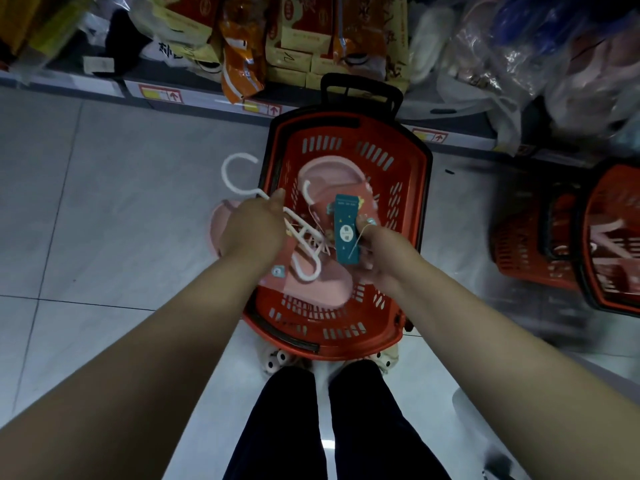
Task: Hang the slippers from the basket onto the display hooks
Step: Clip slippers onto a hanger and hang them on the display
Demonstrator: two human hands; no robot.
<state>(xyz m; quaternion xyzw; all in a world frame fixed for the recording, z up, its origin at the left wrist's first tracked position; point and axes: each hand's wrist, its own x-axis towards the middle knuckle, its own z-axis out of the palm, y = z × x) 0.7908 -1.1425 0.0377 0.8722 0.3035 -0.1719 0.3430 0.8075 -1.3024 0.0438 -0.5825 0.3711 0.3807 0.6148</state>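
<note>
Above the red shopping basket on the tiled floor: two pairs of pink slippers being separated.
Left hand clasps the white hanger of a lifted pair at the basket's left rim. Right hand pinches the teal tag of the second pair, lying inside. Likely fault: the second hanger and tag thread look entangled, so pulling may drag both pairs.

Single head-worn view (wide-angle), facing steeply downward, close above the red basket.
</note>
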